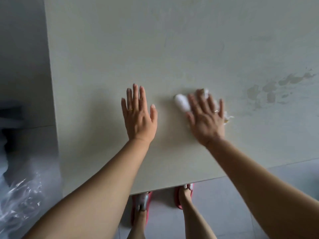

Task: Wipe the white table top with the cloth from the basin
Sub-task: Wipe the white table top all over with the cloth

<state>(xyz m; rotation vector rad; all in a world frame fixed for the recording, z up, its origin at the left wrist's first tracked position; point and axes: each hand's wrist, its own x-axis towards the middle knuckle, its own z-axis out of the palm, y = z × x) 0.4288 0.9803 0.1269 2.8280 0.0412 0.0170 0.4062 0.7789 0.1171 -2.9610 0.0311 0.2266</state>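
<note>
Nearest of all, two feet in red slippers [176, 198] stand on the grey floor [222, 195], partly tucked under the near edge of the white worktop [103, 66]. On the floor to the left lies some shiny see-through plastic [19, 200].

Two bare arms reach out over the worktop. The left hand [138, 116] lies flat on it, its fingers [136, 95] straight and close together, holding nothing. A thin ring is on one finger.

Just to the right, the right hand [205, 118] presses down on the white cloth [181, 102]. Its fingers are spread wide over the cloth and look a bit blurry. The cloth pokes out on the left side and past the fingertips. This hand has a ring too.

Farther off to the right, dark wet marks [269, 90] show on the worktop.
</note>
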